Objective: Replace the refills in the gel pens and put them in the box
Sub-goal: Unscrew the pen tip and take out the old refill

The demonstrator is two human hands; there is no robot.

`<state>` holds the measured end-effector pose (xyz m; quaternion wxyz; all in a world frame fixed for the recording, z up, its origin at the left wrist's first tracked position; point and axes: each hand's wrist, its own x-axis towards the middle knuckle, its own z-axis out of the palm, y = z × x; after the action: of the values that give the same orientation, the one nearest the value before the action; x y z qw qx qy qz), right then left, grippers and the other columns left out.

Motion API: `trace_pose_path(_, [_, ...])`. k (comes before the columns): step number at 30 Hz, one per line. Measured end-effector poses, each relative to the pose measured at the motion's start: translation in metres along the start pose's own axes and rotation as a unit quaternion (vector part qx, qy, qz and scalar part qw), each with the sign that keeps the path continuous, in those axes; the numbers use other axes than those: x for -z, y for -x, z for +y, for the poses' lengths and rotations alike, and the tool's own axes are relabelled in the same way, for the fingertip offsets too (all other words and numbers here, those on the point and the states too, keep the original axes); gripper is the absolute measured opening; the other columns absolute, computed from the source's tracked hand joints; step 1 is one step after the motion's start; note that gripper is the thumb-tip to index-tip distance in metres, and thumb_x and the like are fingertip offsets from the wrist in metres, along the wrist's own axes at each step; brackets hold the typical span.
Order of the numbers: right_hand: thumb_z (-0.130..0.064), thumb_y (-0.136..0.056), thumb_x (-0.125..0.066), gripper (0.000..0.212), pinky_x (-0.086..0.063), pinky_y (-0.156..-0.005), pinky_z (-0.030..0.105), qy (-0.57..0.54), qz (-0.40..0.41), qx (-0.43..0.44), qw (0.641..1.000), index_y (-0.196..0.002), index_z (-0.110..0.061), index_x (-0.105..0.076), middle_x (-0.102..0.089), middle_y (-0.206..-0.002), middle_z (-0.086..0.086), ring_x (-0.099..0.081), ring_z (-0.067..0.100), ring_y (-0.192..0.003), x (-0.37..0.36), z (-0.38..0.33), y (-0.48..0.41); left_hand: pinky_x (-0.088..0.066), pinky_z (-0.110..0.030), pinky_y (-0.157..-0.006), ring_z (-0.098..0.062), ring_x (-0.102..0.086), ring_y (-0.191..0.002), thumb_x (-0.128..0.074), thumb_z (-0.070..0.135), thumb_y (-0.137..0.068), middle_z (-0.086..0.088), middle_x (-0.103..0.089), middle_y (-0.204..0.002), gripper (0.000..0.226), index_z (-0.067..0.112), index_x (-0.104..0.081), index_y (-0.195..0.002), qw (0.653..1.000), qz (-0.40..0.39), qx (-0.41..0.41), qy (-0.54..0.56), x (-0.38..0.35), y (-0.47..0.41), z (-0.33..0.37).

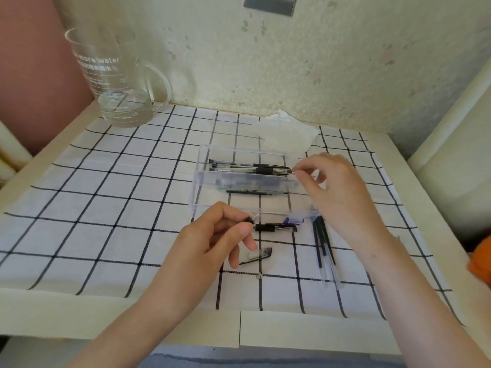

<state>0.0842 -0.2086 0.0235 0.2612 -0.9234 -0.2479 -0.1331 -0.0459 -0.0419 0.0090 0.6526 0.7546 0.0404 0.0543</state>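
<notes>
Left hand (212, 235): fingers pinched on a small black and clear pen piece (251, 218), held just above the cloth, in front of the box.
Right hand (342, 192): thumb and forefinger pinched on something thin at the box's right end, next to a pen tip; what it is I cannot tell.
Box (202, 187): clear, open, on the checked cloth (106, 195) over the bench (305, 330).
Pens in box (255, 168): two lie side by side at the far wall, long axes left to right, tips pointing right.
Green pen (255, 192): lies nearer in the box, also left to right.
Pen front (276, 227): black grip section on the cloth, left to right, tip right.
Cap (256, 256): on the cloth near the left fingers, tilted.
Refills (322, 243): dark bundle right of the cap, long axes running near to far.
Jug (117, 78): glass, far left corner.
</notes>
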Motion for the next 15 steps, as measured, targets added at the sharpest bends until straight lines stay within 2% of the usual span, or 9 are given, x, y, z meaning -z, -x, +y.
trace_pose_path(3, [-0.021,-0.091,-0.057,0.015,-0.032,-0.075,0.019,-0.008,-0.055,-0.005,0.998,-0.101,-0.02,-0.068,-0.054,-0.084,-0.015,-0.043,0.005,-0.082,-0.002,0.007,0.003,-0.039,-0.007,-0.054,-0.003,-0.051,-0.051,-0.052,0.027,-0.086,0.004,-0.07,-0.074,0.01,0.019,-0.057,-0.088,1.0,-0.004,0.003,-0.005,-0.002,0.0,-0.001])
trace_pose_path(7, [-0.027,-0.095,-0.051,0.023,-0.036,-0.085,0.033,0.005,-0.114,0.058,0.992,-0.101,-0.016,-0.07,-0.064,-0.095,-0.005,-0.048,0.016,-0.092,-0.019,-0.006,0.003,-0.041,-0.009,-0.055,-0.004,-0.051,-0.051,-0.051,0.033,-0.081,0.004,-0.069,-0.074,0.017,0.019,-0.057,-0.088,1.0,-0.007,0.002,0.0,-0.004,0.0,0.0])
trace_pose_path(12, [-0.042,-0.098,-0.03,0.046,-0.032,-0.085,0.03,0.093,-0.156,0.068,0.981,-0.107,-0.016,-0.066,-0.064,-0.103,0.0,-0.048,0.019,-0.099,-0.033,-0.008,0.004,-0.041,-0.009,-0.055,-0.004,-0.051,-0.05,-0.051,0.034,-0.079,0.003,-0.069,-0.073,0.019,0.018,-0.057,-0.088,1.0,-0.005,0.004,0.006,-0.004,-0.001,-0.001])
trace_pose_path(15, [-0.049,-0.092,-0.005,0.069,-0.029,-0.082,0.03,0.131,-0.149,0.083,0.977,-0.11,-0.019,-0.065,-0.061,-0.1,0.0,-0.037,0.017,-0.092,-0.038,-0.009,0.005,-0.041,-0.009,-0.055,-0.005,-0.051,-0.05,-0.051,0.034,-0.079,0.003,-0.069,-0.073,0.02,0.019,-0.057,-0.089,1.0,-0.005,0.002,0.006,-0.004,-0.002,0.0])
